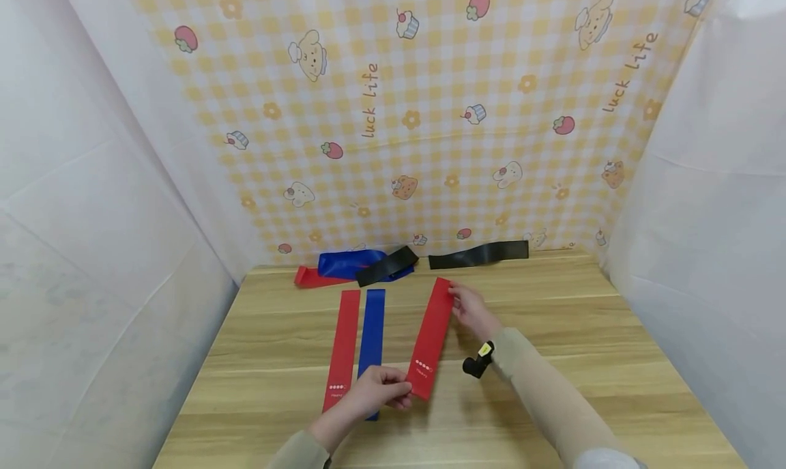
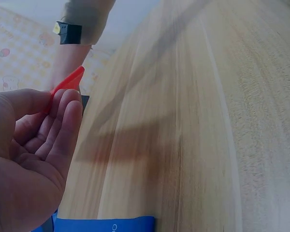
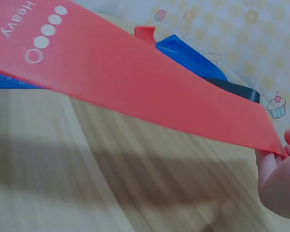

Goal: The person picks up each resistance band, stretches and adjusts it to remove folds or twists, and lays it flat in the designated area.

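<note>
A flat red resistance band, printed "Heavy" with a row of dots, is stretched lengthwise between both hands, raised off the table. Its near end is pinched between thumb and fingers of my left hand. My right hand pinches the far end; the right wrist view shows those fingers at the band's edge. Left of it a blue band lies flat, partly hidden by my left hand. Beside that lies another red band, its lower end behind my left wrist.
Along the back of the wooden table lie a crumpled blue band, a red band under it, a black band across it, and another black band to the right. A patterned cloth hangs behind.
</note>
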`<state>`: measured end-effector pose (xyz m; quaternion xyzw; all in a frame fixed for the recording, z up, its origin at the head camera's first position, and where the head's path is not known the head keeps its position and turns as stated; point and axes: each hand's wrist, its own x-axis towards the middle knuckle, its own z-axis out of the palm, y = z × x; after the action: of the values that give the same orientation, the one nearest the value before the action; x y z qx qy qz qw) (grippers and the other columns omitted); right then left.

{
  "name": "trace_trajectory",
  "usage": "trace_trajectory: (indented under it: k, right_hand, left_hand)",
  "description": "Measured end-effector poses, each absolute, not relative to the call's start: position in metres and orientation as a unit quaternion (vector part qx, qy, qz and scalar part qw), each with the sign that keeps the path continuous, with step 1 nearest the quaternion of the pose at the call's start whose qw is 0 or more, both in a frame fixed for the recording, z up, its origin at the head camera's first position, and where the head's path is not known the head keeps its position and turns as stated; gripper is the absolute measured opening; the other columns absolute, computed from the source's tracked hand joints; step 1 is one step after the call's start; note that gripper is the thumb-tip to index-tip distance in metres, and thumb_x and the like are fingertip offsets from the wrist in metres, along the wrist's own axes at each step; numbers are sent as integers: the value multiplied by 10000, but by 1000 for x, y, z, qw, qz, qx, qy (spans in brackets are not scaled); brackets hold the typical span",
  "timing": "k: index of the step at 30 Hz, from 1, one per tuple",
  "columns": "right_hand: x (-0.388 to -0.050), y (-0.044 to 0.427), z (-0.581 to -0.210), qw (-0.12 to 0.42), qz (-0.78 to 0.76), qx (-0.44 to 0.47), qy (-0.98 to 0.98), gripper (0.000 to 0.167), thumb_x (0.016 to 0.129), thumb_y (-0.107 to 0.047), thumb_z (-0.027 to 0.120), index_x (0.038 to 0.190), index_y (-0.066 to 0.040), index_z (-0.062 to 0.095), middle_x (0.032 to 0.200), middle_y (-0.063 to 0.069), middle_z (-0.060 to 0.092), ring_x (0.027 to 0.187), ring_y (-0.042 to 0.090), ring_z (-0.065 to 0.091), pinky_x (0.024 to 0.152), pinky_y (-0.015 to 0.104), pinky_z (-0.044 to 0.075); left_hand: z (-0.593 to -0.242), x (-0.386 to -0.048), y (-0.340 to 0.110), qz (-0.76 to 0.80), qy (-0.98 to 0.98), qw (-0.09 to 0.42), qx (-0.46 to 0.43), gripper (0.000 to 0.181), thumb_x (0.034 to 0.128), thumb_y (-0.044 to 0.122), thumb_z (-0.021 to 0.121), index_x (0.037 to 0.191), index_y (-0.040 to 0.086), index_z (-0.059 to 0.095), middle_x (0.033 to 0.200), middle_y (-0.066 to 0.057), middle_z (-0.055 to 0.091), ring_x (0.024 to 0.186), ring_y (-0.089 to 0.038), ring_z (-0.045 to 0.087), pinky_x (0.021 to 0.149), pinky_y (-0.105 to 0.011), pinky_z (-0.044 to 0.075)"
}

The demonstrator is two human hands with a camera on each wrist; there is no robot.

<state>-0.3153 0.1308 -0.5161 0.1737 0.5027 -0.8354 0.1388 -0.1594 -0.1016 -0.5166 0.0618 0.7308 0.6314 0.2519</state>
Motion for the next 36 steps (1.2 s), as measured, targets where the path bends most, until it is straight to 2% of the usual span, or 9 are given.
trace_trajectory:
  k: [3, 7, 12, 15, 18, 22, 29, 32, 36]
  right_hand:
    - [-319, 133, -519, 136, -834, 174, 506, 499, 996, 6, 425, 1487, -5, 331, 1484, 173, 366, 1111, 177, 513, 807, 211, 478]
    - [-328, 133, -528, 133, -825, 176, 520, 483, 1000, -15, 435, 1479, -35, 372, 1455, 136, 410, 1098, 158, 502, 777, 201, 447]
    - [-333, 132, -530, 123, -818, 181, 532, 454, 987, -15, 467, 1440, -44, 449, 1273, 56, 541, 874, 73, 554, 681, 179, 412]
    - [-333, 132, -526, 117, -814, 176, 541, 432, 978, -5, 481, 1410, -18, 480, 1119, 18, 579, 759, 62, 546, 595, 170, 370]
    - [-332, 131, -519, 117, -812, 161, 549, 417, 977, 9, 477, 1394, 15, 480, 1036, 9, 579, 717, 81, 528, 556, 183, 335]
    - [-330, 129, -508, 121, -812, 133, 555, 463, 978, 29, 463, 1434, 55, 391, 1020, 41, 574, 727, 100, 536, 571, 194, 385]
    - [-331, 127, -504, 123, -814, 153, 546, 643, 959, 39, 499, 1522, 10, 190, 1115, 120, 526, 743, 110, 563, 600, 219, 450]
    - [-335, 126, -509, 125, -812, 160, 547, 608, 956, 32, 523, 1502, 25, 256, 1158, 142, 541, 789, 121, 603, 627, 225, 496]
    - [-341, 125, -515, 132, -809, 159, 550, 499, 967, 7, 538, 1445, 22, 397, 1093, 100, 612, 829, 127, 629, 666, 230, 524]
  left_hand:
    - [-518, -158, -99, 633, 731, 247, 65, 156, 924, 121, 661, 981, -13, 718, 880, -227, 694, 748, -235, 701, 677, -348, 582]
    - [-519, -156, -98, 645, 723, 239, 65, 179, 916, 76, 659, 1049, -42, 687, 880, -241, 688, 737, -238, 699, 661, -343, 581]
    - [-521, -154, -97, 660, 711, 234, 63, 357, 903, 27, 658, 1230, -94, 583, 890, -258, 672, 720, -221, 691, 658, -342, 581]
    - [-522, -153, -97, 659, 712, 232, 61, 381, 903, 30, 660, 1250, -95, 567, 881, -244, 669, 712, -222, 688, 658, -349, 581]
    - [-523, -152, -98, 661, 711, 233, 62, 380, 900, 32, 663, 1247, -91, 569, 876, -234, 668, 711, -228, 688, 665, -359, 582]
    - [-526, -150, -100, 660, 711, 233, 64, 395, 900, 34, 662, 1257, -99, 554, 863, -193, 674, 717, -230, 689, 671, -361, 582]
    - [-534, -147, -101, 654, 715, 238, 65, 406, 902, 30, 659, 1264, -107, 536, 848, -151, 679, 719, -237, 689, 674, -382, 581]
    - [-536, -146, -101, 655, 714, 240, 64, 403, 901, 40, 664, 1260, -96, 544, 855, -167, 680, 723, -243, 691, 668, -376, 582]
    - [-538, -144, -102, 653, 715, 239, 68, 407, 900, 37, 664, 1264, -97, 542, 850, -162, 679, 725, -243, 693, 665, -370, 582]
